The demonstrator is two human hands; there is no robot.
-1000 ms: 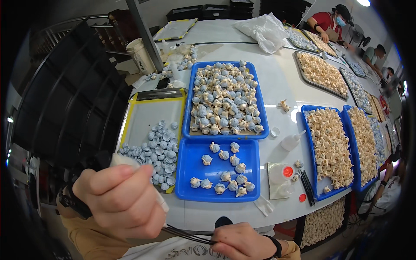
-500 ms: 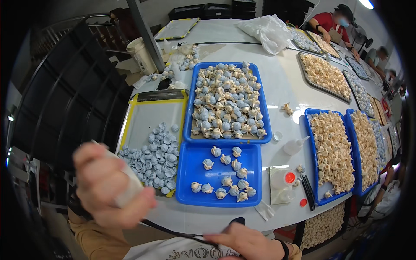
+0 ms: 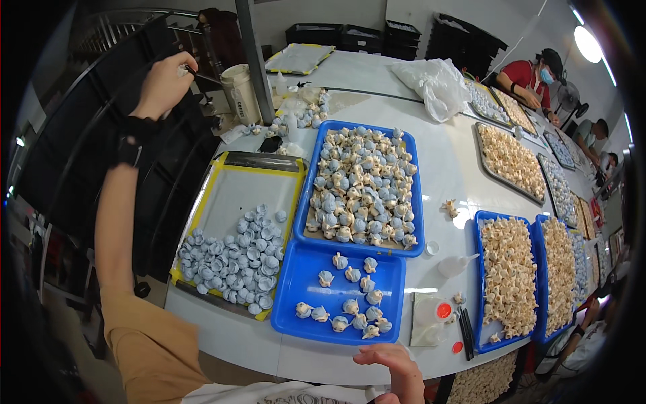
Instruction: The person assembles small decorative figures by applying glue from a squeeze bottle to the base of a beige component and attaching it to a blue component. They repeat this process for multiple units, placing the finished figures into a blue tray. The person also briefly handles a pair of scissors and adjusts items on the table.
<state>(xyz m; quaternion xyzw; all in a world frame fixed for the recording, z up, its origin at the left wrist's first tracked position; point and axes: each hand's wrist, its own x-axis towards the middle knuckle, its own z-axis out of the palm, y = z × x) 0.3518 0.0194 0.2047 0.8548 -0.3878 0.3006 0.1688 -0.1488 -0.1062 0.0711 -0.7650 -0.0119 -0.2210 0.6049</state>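
My left hand [image 3: 167,86] is raised at the end of a stretched arm, left of the table and near a cream bucket [image 3: 241,94]. Its fingers are closed around something small, pale with a dark end, too hidden to name. At the table's front edge, my right hand [image 3: 393,372] has bent fingers standing apart, and nothing shows in them. Beyond it lies a blue tray [image 3: 296,269] with several small figures [image 3: 326,278] with pale blue caps. To its left, loose blue shell-like cups [image 3: 245,250] are heaped on a yellow-taped board [image 3: 232,185].
A fuller blue tray [image 3: 420,202] of capped figures stands behind. Right of it are a white squeeze bottle [image 3: 452,266], a red-topped container [image 3: 431,312], black sticks [image 3: 465,324] and trays of beige pieces [image 3: 506,269]. A metal post [image 3: 254,54] rises beside the bucket. Several people work at the far right.
My left hand has swung up and away to the far left, from close in front of me. My right hand has shifted slightly right, its fingers lifted. The view has tilted up a little.
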